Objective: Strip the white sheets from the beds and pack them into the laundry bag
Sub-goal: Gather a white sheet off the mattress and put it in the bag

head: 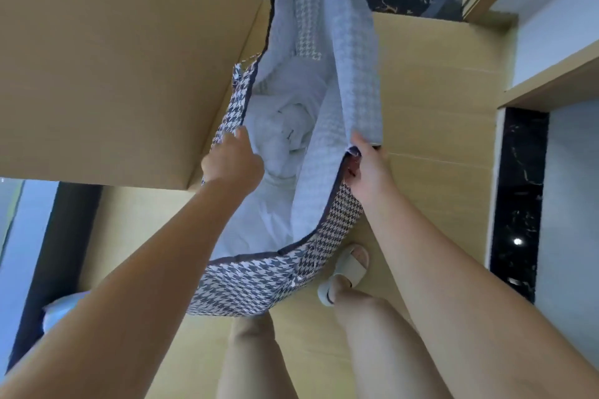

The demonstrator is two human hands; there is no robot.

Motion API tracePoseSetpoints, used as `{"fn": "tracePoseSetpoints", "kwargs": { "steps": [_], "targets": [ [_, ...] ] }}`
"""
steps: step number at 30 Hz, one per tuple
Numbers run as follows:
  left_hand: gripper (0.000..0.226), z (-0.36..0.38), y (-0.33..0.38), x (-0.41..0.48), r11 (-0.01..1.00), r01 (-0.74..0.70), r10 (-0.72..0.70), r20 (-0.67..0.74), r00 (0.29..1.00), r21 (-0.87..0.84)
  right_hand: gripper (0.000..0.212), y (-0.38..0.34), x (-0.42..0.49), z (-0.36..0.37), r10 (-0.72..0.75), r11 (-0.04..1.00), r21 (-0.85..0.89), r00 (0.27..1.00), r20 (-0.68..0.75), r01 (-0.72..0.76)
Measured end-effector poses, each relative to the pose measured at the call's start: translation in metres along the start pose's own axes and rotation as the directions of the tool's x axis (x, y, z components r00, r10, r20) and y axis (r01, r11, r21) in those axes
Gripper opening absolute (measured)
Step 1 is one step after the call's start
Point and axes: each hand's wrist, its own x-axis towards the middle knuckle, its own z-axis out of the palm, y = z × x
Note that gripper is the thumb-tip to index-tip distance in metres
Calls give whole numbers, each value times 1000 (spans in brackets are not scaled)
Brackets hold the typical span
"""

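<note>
White sheets (285,129) sit bunched deep inside our checked laundry bag (259,285), in the middle, near our feet. Our left hand (231,160) fingers hold the left rim. Our right hand (369,168) fingers pinch the right rim. We should pull both rims apart evenly, so the mouth opens wide.

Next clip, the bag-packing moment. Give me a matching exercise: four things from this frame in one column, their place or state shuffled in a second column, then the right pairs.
Things
1. white sheets
2. left hand
3. right hand
4. slipper

Places or states
A. worn, just beside the laundry bag
B. bunched inside the bag
C. holds the bag's left rim
D. holds the bag's right rim

Pairs: 1-B, 2-C, 3-D, 4-A
</note>
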Motion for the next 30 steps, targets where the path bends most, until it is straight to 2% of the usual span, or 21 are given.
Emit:
{"fn": "tracePoseSetpoints", "kwargs": {
  "steps": [2,3,4,5,6,7,9,11,12,13,15,17,19,20,21,22,24,26,28,29,30],
  "targets": [
    [50,2,27,-15,968,-70,67,-21,998,-242,37,-14,-3,-4,-186,971,-160,982,-28,180],
    [56,-1,41,-21,926,-84,76,-36,996,-367,35,-20,-6,-6,-327,894,-325,945,-4,308],
    [63,-5,55,-22,871,-87,70,-53,996,-483,33,-25,-9,-9,-485,714,-544,872,70,440],
    [73,-11,67,-22,807,-80,56,-59,997,-585,32,-28,-13,-12,-600,446,-713,772,210,541],
    [85,-17,78,-20,739,-63,46,-44,998,-671,30,-29,-17,-15,-648,173,-762,654,389,625],
    [98,-23,88,-19,676,-37,45,-9,999,-736,29,-27,-23,-18,-619,-38,-721,551,560,692],
    [114,-30,102,-17,633,19,62,75,995,-774,30,-22,-34,-24,-464,-289,-572,410,785,768],
    [118,-27,108,-15,714,42,69,129,989,-699,25,-12,-47,-30,-293,-479,-415,305,906,773],
    [116,-22,107,-15,768,46,61,145,988,-639,23,-6,-53,-34,-185,-573,-331,275,943,750],
    [111,-16,105,-14,822,41,55,151,987,-568,23,-1,-59,-38,-83,-618,-277,290,954,736],
    [92,-4,97,-11,909,6,62,149,987,-416,26,7,-69,-48,39,-536,-364,453,891,762],
    [76,8,87,-11,948,-41,83,121,989,-316,18,11,-68,-63,-107,-288,-634,634,766,718],
    [67,19,79,-12,943,-71,94,53,994,-325,10,6,-67,-71,-382,214,-811,811,444,545],
    [61,22,76,-15,921,-74,90,24,996,-383,9,1,-65,-72,-418,500,-763,886,202,410],
    [54,24,73,-19,879,-63,75,6,997,-473,17,-4,-63,-71,-315,732,-642,949,-24,227],
    [48,24,71,-23,828,-48,57,-2,998,-559,34,-9,-58,-72,-109,863,-505,981,-162,12],
    [42,26,65,-30,740,-21,22,-7,1000,-672,61,-11,-52,-72,316,843,-396,931,-184,-364],
    [38,26,60,-36,678,0,6,5,1000,-735,66,-4,-47,-67,478,822,-299,873,-99,-484],
    [35,28,58,-41,659,33,11,54,998,-751,40,-1,-39,-52,331,930,-147,942,-57,-336],
    [35,29,56,-43,667,45,16,75,997,-743,22,-3,-33,-45,182,972,-133,979,-88,-193],
    [35,30,54,-45,681,51,19,87,996,-731,21,-9,-33,-35,12,983,-178,993,-113,-32]
  ]
}}
